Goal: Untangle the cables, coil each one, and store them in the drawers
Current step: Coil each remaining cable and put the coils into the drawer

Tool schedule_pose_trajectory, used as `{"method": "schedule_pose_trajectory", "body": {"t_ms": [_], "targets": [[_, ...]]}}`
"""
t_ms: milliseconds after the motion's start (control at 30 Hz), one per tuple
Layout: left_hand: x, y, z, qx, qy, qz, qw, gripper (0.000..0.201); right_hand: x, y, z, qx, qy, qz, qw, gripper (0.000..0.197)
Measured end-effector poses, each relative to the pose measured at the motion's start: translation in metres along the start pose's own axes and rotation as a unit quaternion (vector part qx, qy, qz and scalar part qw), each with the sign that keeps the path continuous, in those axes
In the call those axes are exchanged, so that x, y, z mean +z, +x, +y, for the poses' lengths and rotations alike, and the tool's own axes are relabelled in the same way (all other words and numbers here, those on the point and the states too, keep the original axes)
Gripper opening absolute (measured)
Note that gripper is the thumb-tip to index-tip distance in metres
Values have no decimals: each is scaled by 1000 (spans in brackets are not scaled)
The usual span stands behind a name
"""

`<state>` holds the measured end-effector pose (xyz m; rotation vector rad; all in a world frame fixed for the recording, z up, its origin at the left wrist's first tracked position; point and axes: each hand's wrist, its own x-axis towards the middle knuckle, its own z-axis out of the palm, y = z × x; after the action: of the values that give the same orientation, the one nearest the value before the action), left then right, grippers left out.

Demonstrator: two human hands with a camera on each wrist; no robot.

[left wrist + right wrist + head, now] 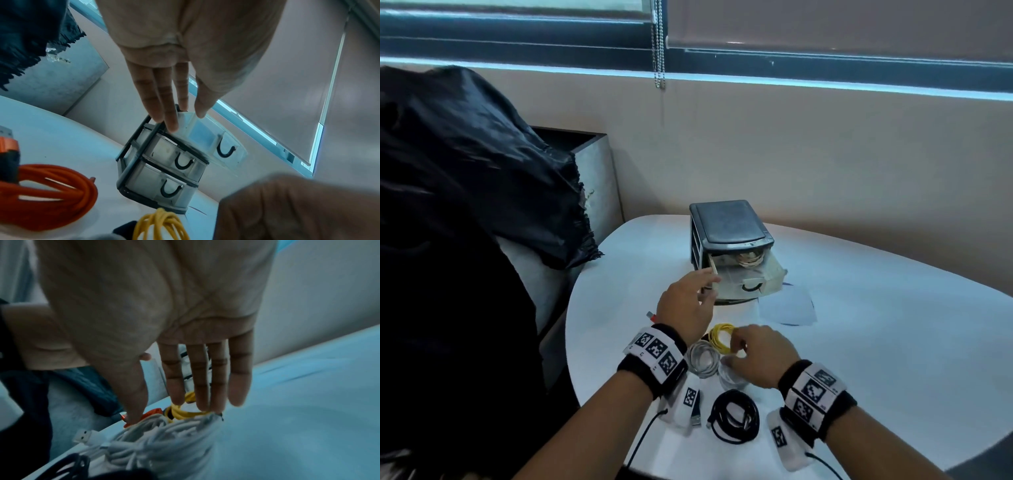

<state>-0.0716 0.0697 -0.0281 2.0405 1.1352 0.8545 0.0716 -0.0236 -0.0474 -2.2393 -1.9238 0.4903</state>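
On the white table [859, 342] stands a drawer unit [729, 233], top drawer [753, 277] pulled out with a pale coil [748, 258] inside. The left hand [685, 305], fingers straight, reaches its side. The right hand [760, 356], fingers extended, hovers over the yellow coil [720, 337] and white coil [156, 451]. Only the left wrist view shows all 3 drawers and the orange coil [51, 194]; the head view alone shows the black coil [736, 416].

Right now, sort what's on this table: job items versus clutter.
Job:
drawer unit, top drawer open
yellow coil
orange coil
white coils
black coil
left hand
right hand

Clutter:
paper
black plastic bag
blind chain
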Motion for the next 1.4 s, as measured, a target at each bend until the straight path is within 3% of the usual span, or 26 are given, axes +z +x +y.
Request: {"method": "schedule_pose_trajectory", "body": {"t_ms": [67,300,467,633,767,933,1133,1200,1267,1333,1400], "targets": [[-5,-2,0,-10,-12,7,1000,22,6,0,1,30,-6,-46,998,37],[-15,-7,4,-17,0,27,999,19,17,0,0,35,-76,-48,995,48],[-7,-7,2,-24,5,24,999,13,19,-2,2,27,-113,-39,992,18],[-3,-7,-4,-32,7,24,999,10,-7,-10,12,61,-44,-58,995,19],[-7,-6,-8,-41,9,28,999,10,-75,-18,0,37,60,-6,997,23],[-2,-7,-10,-60,11,31,998,11,-133,26,-30,2,67,117,991,21],[-8,-11,-8,-44,5,16,999,9,-96,77,-33,60,1,41,997,41],[-17,-9,-10,-51,3,25,998,10,-91,72,-24,46,34,79,995,39],[-20,-7,-10,-48,6,18,999,15,-91,64,-12,48,77,159,983,32],[-13,-8,-3,-26,17,-45,999,21,-91,56,0,71,129,245,958,26],[1,-8,8,-4,28,-131,991,20,-88,50,10,89,161,285,941,25]]}}
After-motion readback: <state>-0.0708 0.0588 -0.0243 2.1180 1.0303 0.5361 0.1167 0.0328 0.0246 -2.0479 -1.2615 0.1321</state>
